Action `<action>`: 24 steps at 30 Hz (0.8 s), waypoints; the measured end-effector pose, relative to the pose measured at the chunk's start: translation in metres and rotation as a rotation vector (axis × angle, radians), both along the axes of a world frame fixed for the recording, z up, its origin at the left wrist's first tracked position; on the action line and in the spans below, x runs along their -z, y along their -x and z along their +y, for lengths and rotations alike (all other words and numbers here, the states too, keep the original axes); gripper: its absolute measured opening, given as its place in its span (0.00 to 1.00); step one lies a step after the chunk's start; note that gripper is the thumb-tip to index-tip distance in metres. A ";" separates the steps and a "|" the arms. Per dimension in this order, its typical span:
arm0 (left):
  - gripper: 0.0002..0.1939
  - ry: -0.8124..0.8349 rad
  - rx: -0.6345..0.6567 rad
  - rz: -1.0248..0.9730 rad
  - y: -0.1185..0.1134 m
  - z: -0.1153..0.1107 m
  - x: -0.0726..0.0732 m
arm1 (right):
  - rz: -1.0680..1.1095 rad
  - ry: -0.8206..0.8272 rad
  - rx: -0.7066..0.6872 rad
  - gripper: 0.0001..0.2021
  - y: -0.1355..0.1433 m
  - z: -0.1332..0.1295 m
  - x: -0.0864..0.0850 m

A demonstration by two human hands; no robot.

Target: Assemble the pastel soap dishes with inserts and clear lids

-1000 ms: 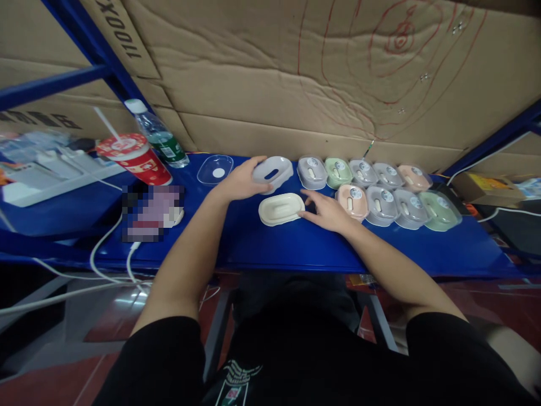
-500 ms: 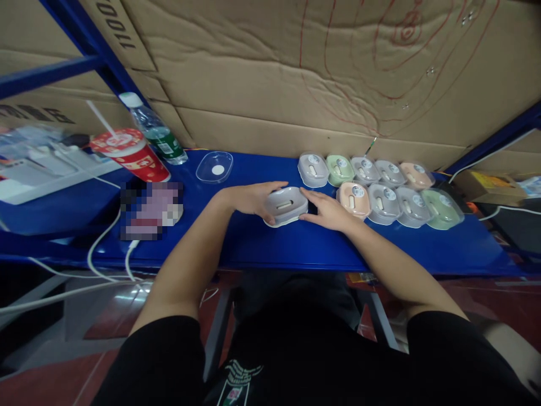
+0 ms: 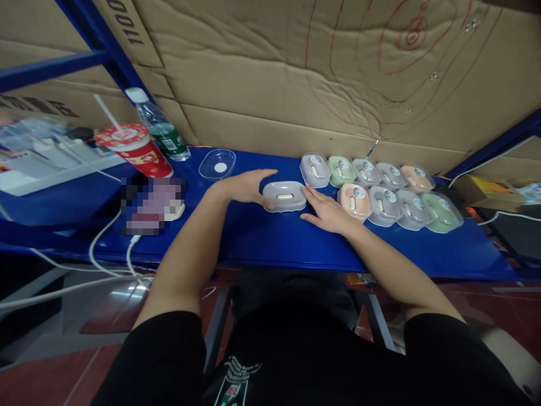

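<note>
A grey oval dish with a small white bar in its middle lies on the blue table. My left hand is at the dish's left end, thumb and fingers spread apart. At its right end is my right hand, fingers apart, with fingertips against or very near the rim. Neither hand is wrapped round the dish. A clear lid with a round white sticker lies behind my left forearm.
Several lidded boxes in grey, green and orange stand in two rows at the right. A red cup, a bottle and a blurred-out object with a white cable are at the left. Cardboard rises behind.
The dish has gone from tilted between my hands to flat on the table. My hands have loosened round it, and the white bar now shows more plainly.
</note>
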State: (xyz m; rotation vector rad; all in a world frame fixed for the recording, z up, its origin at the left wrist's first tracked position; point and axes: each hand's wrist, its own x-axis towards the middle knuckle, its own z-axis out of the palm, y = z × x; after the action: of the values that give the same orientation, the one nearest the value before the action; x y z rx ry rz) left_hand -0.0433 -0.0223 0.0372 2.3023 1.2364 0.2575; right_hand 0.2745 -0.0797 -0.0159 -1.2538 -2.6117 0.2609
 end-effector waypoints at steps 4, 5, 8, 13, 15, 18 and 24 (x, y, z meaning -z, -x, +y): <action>0.49 -0.197 -0.364 0.081 0.027 0.015 0.000 | -0.001 0.025 -0.018 0.46 -0.003 0.001 0.003; 0.44 -0.254 -0.473 0.140 0.033 0.019 0.002 | 0.004 0.033 -0.028 0.46 -0.003 0.001 0.004; 0.34 -0.273 -0.661 0.313 0.047 0.029 0.010 | 0.007 0.050 -0.045 0.46 -0.005 0.003 0.003; 0.16 -0.231 -0.689 0.362 0.049 0.032 0.014 | 0.008 0.076 -0.054 0.46 -0.007 0.002 0.001; 0.11 -0.300 -0.691 0.201 0.043 0.029 0.010 | 0.037 0.078 -0.054 0.47 -0.007 0.002 0.002; 0.10 -0.344 -0.614 -0.262 0.026 0.025 0.004 | 0.110 0.052 -0.059 0.51 -0.005 0.003 0.003; 0.19 -0.049 -0.260 -0.906 -0.017 0.001 -0.008 | 0.298 -0.076 -0.003 0.54 0.000 0.004 0.001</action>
State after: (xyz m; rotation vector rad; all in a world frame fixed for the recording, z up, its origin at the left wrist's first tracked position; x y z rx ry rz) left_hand -0.0265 -0.0214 0.0450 1.6809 1.0097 1.2608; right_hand 0.2746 -0.0762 -0.0164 -1.0927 -2.3473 0.3193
